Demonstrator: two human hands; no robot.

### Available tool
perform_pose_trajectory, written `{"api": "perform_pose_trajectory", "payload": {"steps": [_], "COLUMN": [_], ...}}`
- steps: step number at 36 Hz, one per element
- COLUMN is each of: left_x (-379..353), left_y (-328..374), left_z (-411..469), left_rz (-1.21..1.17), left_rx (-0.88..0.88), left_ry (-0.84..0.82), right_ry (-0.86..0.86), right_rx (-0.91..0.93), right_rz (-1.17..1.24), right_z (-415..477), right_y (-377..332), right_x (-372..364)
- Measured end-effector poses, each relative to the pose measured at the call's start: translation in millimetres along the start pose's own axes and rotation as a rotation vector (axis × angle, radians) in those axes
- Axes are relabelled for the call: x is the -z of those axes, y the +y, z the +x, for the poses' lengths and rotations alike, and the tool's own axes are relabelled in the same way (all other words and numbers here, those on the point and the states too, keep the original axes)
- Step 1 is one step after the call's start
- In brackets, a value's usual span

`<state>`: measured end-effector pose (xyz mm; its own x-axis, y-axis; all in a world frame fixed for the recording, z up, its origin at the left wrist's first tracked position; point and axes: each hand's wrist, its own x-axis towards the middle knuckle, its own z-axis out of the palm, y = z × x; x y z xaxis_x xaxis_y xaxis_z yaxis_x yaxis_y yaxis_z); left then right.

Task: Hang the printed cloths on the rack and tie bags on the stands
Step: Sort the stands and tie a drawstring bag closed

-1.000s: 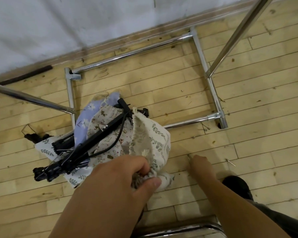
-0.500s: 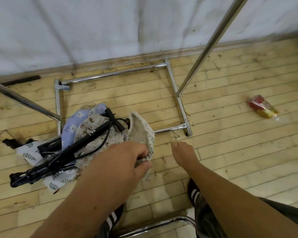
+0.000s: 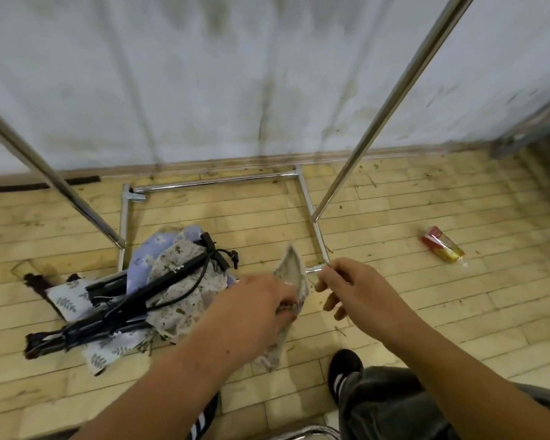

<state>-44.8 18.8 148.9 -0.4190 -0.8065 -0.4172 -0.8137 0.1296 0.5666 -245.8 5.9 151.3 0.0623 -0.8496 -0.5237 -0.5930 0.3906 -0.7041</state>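
Wooden floor boards point(image 3: 426, 312) run up to a white wall point(image 3: 235, 74) at the far side. On the left, a pile of printed cloths point(image 3: 178, 300) lies on the floor with black folded stands point(image 3: 124, 308) on top of it. The shiny metal rack point(image 3: 219, 182) has its base around the far side of the pile. The left hand point(image 3: 261, 309) is closed on a small printed bag point(image 3: 294, 281), lifted up off the floor. Just to the right, the right hand point(image 3: 353, 290) has its fingers bent, and it seems to pinch something thin near the bag. Far right, a red and yellow wrapper point(image 3: 442, 247) lies alone.
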Motion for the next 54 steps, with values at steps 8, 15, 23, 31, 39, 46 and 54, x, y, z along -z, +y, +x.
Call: {"api": "perform_pose_trajectory", "payload": {"steps": [8,15,23,31,39,46,54], "left_x": [-8,-7,6,31,33,15,17], "left_y": [-9,-12,-6,-1,-4,-9,-12], "left_z": [11,22,24,21,27,25,24], "left_rz": [0.072,0.04,-0.172,-1.04,-1.346,-0.533,-0.333], "left_rx": [-0.012,-0.113,-0.042,0.292,0.468,0.353,0.42], "left_ry": [0.041,0.205,0.477,0.525,0.384,0.18,0.005], "right_ry": [0.002,-0.125,-0.042,-0.027,0.01,0.012,0.035], "right_rx": [0.22,0.172,0.125,0.146,0.18,0.264,0.36], "right_rz": [-0.178,-0.178,-0.193,-0.337,-0.386,-0.414,-0.42], "right_z": [12,12,7,5,8,9,7], "right_y": [-13,-13,-10,-12,-12,-16,-14], "right_x": [-6,-3,4,4,5,0,-6]}}
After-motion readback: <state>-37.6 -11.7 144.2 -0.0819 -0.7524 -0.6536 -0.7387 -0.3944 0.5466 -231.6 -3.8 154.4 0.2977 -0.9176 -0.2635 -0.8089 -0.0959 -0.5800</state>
